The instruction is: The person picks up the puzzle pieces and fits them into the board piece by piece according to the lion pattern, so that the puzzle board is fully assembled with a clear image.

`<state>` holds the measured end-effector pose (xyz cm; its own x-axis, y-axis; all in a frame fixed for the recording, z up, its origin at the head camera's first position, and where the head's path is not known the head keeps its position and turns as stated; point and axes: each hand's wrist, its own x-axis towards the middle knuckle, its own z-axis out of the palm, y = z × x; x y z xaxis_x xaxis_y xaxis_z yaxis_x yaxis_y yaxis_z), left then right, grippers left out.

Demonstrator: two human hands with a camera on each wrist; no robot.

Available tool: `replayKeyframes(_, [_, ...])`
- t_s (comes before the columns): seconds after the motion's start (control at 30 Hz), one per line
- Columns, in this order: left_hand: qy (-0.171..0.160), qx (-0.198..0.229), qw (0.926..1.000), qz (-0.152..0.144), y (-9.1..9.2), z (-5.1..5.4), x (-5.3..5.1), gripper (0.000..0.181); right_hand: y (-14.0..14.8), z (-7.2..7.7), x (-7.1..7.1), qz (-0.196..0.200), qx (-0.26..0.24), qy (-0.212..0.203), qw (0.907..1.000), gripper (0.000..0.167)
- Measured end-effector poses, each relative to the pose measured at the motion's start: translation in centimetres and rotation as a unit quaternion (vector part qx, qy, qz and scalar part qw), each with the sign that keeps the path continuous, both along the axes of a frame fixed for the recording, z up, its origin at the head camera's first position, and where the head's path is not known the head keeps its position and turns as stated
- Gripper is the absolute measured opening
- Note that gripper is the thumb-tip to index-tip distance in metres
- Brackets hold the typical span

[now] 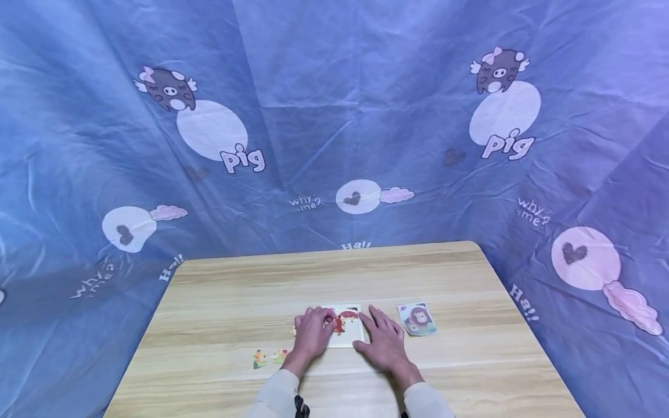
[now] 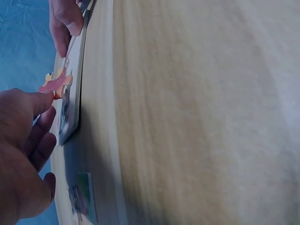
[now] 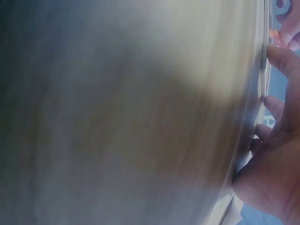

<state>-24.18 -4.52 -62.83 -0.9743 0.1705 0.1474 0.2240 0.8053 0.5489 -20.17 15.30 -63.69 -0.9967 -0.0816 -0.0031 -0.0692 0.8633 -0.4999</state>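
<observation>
My left hand [image 1: 312, 332] pinches a red and orange jigsaw puzzle piece [image 2: 57, 85] between thumb and index finger, just over a shallow white puzzle tray [image 1: 347, 339]. In the tray's upper part lie fitted pieces with a red-brown picture [image 1: 349, 314]; the left fingers hide some of that side. Spread along the tray's right edge, my right hand [image 1: 385, 341] touches the rim with its thumb and index finger, the other fingers resting on the table. In the right wrist view, the right fingers [image 3: 281, 58] lie by the tray edge.
A lion picture card [image 1: 418, 318] lies on the wooden table [image 1: 235, 302], right of the right hand. Loose puzzle pieces lie at the left: a green and orange one [image 1: 259, 359], another [image 1: 279, 356] near the left wrist, and one [image 1: 293, 331] partly behind the left hand.
</observation>
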Motion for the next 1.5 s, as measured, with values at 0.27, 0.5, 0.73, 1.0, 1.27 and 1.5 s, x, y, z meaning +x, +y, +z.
replayKeyframes(0.27, [-0.016,-0.027,0.9995,0.010,0.6,-0.2,-0.3,0.004,0.0,-0.2,0.0,0.004,0.000,0.008,1.0000,0.071])
replayKeyframes(0.5, [-0.009,-0.026,0.9996,0.010,0.9,-0.8,-0.2,0.010,0.2,0.1,0.1,0.001,-0.006,-0.005,1.0000,0.071])
replayKeyframes(0.73, [0.039,-0.038,0.9983,-0.019,0.7,-0.8,0.3,0.023,0.1,0.2,0.0,0.002,-0.002,-0.008,1.0000,0.072])
replayKeyframes(1.0, [0.072,-0.083,0.9931,-0.043,0.3,-0.9,0.6,0.027,0.2,-0.1,0.0,0.003,0.000,-0.011,0.9999,0.072])
replayKeyframes(1.27, [0.059,-0.106,0.9918,-0.041,0.4,-0.6,0.9,0.036,0.2,0.2,0.2,0.001,-0.008,-0.013,0.9999,0.071])
replayKeyframes(1.5, [0.051,-0.105,0.9924,-0.038,0.5,-0.3,1.2,0.036,0.3,0.4,0.5,0.002,-0.006,-0.019,0.9998,0.071])
